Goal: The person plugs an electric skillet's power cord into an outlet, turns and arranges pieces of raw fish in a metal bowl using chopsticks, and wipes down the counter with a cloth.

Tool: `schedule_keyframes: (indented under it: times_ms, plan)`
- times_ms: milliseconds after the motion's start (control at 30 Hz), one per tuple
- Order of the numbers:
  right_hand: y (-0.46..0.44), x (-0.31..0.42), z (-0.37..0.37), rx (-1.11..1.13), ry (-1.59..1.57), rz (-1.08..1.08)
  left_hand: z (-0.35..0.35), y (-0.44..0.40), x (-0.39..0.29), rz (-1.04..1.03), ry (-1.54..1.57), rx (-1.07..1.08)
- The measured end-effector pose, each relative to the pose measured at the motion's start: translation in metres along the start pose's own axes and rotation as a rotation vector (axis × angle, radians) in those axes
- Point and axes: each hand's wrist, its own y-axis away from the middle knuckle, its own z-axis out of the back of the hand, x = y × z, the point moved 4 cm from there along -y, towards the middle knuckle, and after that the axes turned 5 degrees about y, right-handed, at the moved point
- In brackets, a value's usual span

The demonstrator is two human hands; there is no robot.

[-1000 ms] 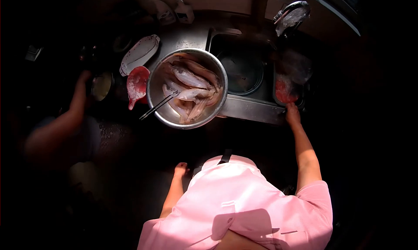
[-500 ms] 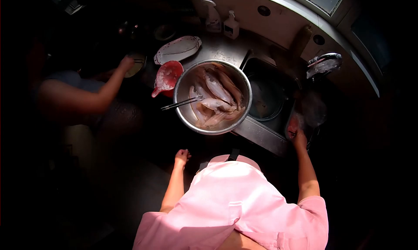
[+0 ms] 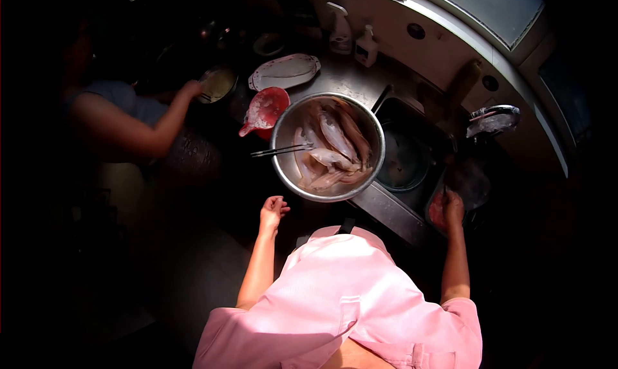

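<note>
A big metal bowl (image 3: pixel 281 169) holds several pale pieces of raw fish (image 3: pixel 336 132). Black chopsticks (image 3: pixel 283 151) rest across its left rim. My left hand (image 3: pixel 275 212) hangs in front of the bowl, apart from it, its fingers loosely bent and nothing visible in them. Over the sink at the right, my right hand (image 3: pixel 454 208) is closed at a dark tray with something red (image 3: pixel 438 210) in it. What its fingers grip is too dark to make out. A red scoop-like vessel (image 3: pixel 267 108) dusted with white powder stands left of the bowl.
Behind the bowl are a white oval dish (image 3: pixel 285 72), a spray bottle (image 3: pixel 340 31) and a pump bottle (image 3: pixel 366 47). A round pan (image 3: pixel 404 166) sits in the sink. At left, another person's hand (image 3: pixel 192 89) holds a bowl (image 3: pixel 219 84).
My left hand has risen toward the bowl, its fingers loosening. My right hand has shifted slightly at the red thing. The whole view has swung, moving the counter rightward in the picture.
</note>
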Motion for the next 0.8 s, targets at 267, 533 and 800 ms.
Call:
schedule_keyframes:
  times_ms: [267, 533, 800]
  plan:
    - [-0.009, 0.032, 0.049, -0.355, -0.301, -0.004, -0.015, 0.001, 0.004, 0.018, 0.049, 0.074]
    - [0.010, 0.036, 0.028, -0.309, -0.415, -0.073, -0.012, 0.002, 0.015, 0.030, 0.011, 0.081]
    - [0.023, 0.031, 0.005, -0.298, -0.429, -0.172, -0.010, 0.003, 0.020, 0.062, 0.025, 0.081]
